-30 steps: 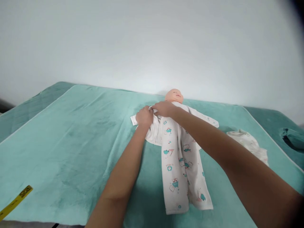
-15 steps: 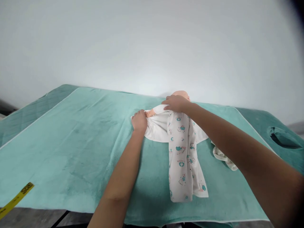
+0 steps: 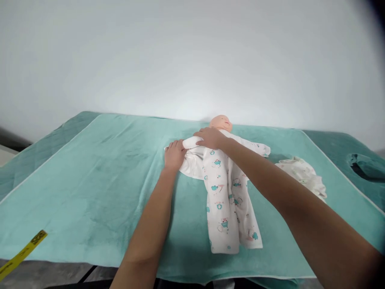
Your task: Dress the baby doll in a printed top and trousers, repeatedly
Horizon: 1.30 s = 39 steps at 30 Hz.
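Near the far middle of the teal towel [image 3: 90,188] lies a baby doll [image 3: 221,122] on its back, head toward the wall, in a white sleepsuit [image 3: 227,192] printed with little teal and pink animals. The suit's legs trail flat toward the camera — looks like they're empty, though I can't be sure.

The left hand [image 3: 173,154] is closed over the cuff end of one sleeve, pinning it to the towel. The right hand [image 3: 210,137] lies curled over the same sleeve up by the doll's shoulder, fingers wrapped around the bulge where the doll's arm seems to sit inside the fabric. Both are gripping cloth, neither is open.

If I were doing this bit, I'd keep the cuff held taut with the left so the sleeve doesn't bunch, and guide the doll's arm gently from the shoulder end with the right — no yanking, just ease fabric and arm along each other, and keep the body from rolling.

Off to the right there's a crumpled white cloth [image 3: 303,174] lying well apart from the doll. The towel covers a darker teal surface [image 3: 339,144]. A yellow tape [image 3: 22,255] with black markings crosses the bottom-left corner; the print is too small to read. No brands or labels visible anywhere.
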### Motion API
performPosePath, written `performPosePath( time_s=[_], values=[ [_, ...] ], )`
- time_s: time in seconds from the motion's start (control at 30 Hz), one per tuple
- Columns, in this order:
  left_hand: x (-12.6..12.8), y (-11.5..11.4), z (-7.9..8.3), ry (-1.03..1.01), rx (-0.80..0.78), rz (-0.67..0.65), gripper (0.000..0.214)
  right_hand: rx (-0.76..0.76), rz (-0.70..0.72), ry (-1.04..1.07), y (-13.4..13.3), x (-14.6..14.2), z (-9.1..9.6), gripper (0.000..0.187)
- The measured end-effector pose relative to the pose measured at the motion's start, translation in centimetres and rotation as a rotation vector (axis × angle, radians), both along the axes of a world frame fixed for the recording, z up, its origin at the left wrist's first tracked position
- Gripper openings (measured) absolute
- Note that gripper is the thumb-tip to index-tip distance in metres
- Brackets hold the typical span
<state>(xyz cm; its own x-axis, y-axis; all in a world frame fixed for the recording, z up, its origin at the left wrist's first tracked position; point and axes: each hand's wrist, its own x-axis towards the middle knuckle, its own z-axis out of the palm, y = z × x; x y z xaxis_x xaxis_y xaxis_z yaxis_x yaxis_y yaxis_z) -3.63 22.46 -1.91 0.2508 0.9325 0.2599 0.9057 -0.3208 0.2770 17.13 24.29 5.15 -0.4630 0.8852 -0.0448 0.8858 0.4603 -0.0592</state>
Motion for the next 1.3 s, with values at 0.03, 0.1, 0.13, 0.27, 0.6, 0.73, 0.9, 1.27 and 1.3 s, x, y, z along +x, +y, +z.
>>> performPosePath(
  time_s=[0.03,0.1,0.13,0.27,0.6,0.73,0.9,1.27,1.3],
  values=[
    [-0.1,-0.1,-0.1,0.005,0.003,0.009,0.037,0.026,0.012,0.038,-0.1,0.4,-0.5,0.046],
    [-0.3,-0.6,-0.4,0.012,0.000,0.031,0.038,0.083,0.014,0.126,-0.8,1.9,-1.3,0.046],
    [-0.3,-0.9,-0.4,0.014,-0.005,0.042,0.038,0.113,-0.008,0.167,-1.4,3.0,-1.6,0.046],
    [-0.3,-2.1,-0.2,-0.013,-0.032,0.084,0.045,0.228,-0.277,0.256,-5.8,9.7,-3.7,0.050],
    [4.3,-1.9,3.8,0.014,-0.053,0.154,0.048,0.383,-0.952,0.289,-14.3,22.7,-10.6,0.047],
    [13.6,-2.7,6.2,0.157,-0.007,-0.168,0.040,0.347,-1.091,0.244,-13.5,22.0,-10.2,0.047],
    [21.5,-3.1,8.4,0.353,-0.084,-0.413,0.042,0.302,-1.000,0.235,-13.4,22.1,-10.1,0.038],
    [17.9,0.2,7.4,0.384,-0.141,-0.411,0.058,0.447,-1.311,0.542,-12.3,23.7,-10.6,0.041],
    [18.4,0.6,6.8,0.413,-0.140,-0.415,0.057,0.430,-1.318,0.542,-12.4,23.4,-10.2,0.040]
  ],
)
